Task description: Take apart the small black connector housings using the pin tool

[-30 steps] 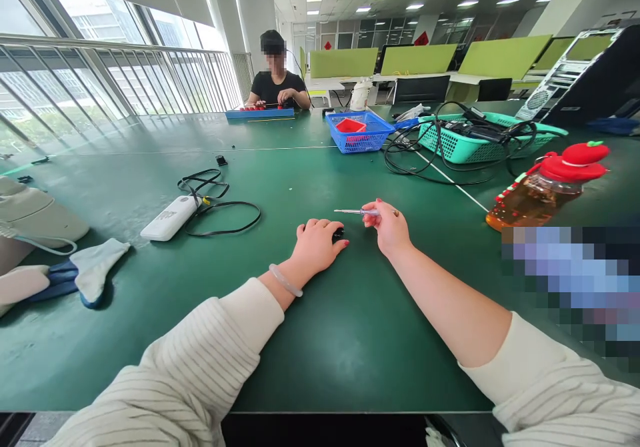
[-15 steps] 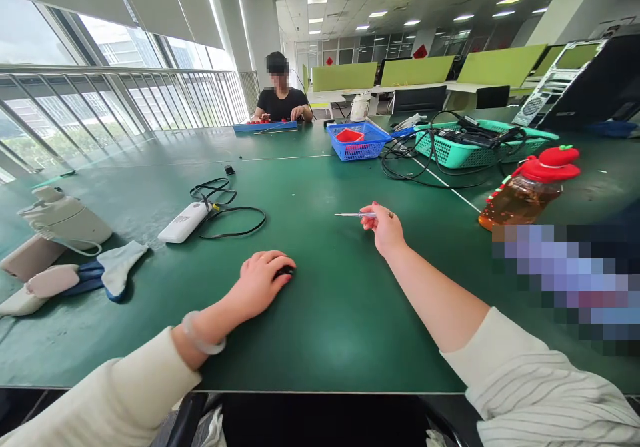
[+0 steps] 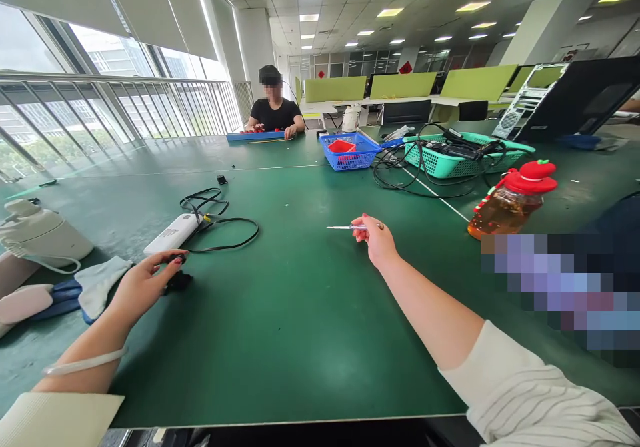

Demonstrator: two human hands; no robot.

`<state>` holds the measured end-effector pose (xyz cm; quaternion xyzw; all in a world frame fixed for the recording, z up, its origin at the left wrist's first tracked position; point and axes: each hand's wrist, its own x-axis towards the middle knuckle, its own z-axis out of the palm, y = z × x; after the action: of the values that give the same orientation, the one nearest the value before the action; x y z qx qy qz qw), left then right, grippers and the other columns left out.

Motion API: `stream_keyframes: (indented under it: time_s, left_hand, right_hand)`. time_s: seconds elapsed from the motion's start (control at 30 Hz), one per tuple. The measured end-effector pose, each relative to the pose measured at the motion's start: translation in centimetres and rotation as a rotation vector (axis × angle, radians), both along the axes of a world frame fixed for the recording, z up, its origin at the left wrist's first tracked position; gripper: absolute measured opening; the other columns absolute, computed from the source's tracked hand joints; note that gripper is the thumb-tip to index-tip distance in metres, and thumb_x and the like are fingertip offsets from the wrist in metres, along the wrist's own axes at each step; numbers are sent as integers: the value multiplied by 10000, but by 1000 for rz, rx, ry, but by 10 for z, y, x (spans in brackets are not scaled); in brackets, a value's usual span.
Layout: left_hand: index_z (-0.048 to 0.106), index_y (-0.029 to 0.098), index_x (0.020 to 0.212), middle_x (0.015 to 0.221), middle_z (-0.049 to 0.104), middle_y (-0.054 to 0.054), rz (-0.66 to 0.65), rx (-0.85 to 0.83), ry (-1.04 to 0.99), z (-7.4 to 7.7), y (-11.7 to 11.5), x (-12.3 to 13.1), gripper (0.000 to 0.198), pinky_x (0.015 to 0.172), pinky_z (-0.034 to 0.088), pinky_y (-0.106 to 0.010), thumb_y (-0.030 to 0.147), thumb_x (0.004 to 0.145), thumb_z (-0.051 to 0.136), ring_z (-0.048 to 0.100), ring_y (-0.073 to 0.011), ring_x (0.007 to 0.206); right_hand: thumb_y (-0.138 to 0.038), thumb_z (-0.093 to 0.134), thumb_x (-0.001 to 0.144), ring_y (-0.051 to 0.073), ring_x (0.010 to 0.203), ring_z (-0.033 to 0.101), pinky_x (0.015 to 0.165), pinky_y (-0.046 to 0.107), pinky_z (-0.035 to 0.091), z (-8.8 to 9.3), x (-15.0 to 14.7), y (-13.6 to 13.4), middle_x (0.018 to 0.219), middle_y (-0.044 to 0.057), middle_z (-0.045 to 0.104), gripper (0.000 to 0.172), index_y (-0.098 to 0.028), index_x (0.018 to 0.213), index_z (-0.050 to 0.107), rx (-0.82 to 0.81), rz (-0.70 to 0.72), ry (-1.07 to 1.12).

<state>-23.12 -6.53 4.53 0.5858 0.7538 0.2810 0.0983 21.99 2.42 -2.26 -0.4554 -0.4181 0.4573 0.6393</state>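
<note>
My right hand is closed on a slim screwdriver with a clear handle, its thin metal shaft pointing left just over the green table. At the left, my left hand pinches a small black object between thumb and fingers; its kind is not clear. Right below those fingertips, a dark lump lies on the table, partly behind the thumb. Just beyond this hand is a white power bank with a black cable looped beside it.
At left stand a pale bottle and a blue-and-white cloth item. Farther back are a blue basket, a green basket with cables, and a red-lidded drink bottle. A person sits across the table at a blue tray.
My left hand has moved left with the small black object, from mid-table to beside the power bank. My right hand keeps the screwdriver in about the same place. The view has shifted slightly.
</note>
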Motion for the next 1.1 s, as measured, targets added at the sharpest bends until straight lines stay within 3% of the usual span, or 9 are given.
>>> stream_keyframes:
  time_s: [0.2, 0.4, 0.63, 0.87, 1.1]
  left_hand:
    - [723, 207, 1112, 846, 726, -8, 67, 48, -67, -5, -10, -12, 640, 654, 471, -258, 665, 706, 536, 611, -207, 802]
    - [747, 266, 1006, 1030, 767, -20, 19, 63, -84, -20, -10, -35, 528, 913, 495, -321, 660, 690, 592, 658, -269, 1027]
    - [717, 231, 1070, 1157, 745, -51, -61, -75, -129, -27, -6, -39, 583, 1076, 410, -362, 655, 693, 584, 637, -273, 1131]
    - [752, 296, 1055, 1079, 772, 9, -26, -76, 127, -22, -8, -31, 506, 854, 530, -332, 610, 749, 499, 694, -261, 939]
    - [744, 317, 1122, 1135, 756, 18, -56, -79, 248, -17, -11, -22, 524, 815, 539, -330, 591, 778, 459, 687, -277, 979]
  right_hand:
    - [-548, 692, 758, 99, 519, 515, 532, 254, 450, -2, 0, 0, 570, 8, 620, 375, -181, 691, 720, 12, 26, -19]
    - [-566, 686, 766, 102, 517, 515, 529, 258, 446, -3, 0, 1, 574, 11, 620, 394, -178, 702, 717, 16, 34, -29]
    - [-589, 682, 763, 98, 509, 504, 527, 257, 430, -3, 0, 0, 568, 11, 612, 423, -173, 696, 719, 13, 44, -33]
    - [-568, 666, 791, 101, 521, 511, 528, 255, 431, -3, 0, 0, 578, 9, 619, 401, -181, 704, 724, 21, 74, -42]
    - [-585, 663, 793, 106, 521, 511, 539, 263, 437, -2, 0, -1, 579, 7, 613, 409, -191, 702, 719, 19, 82, -57]
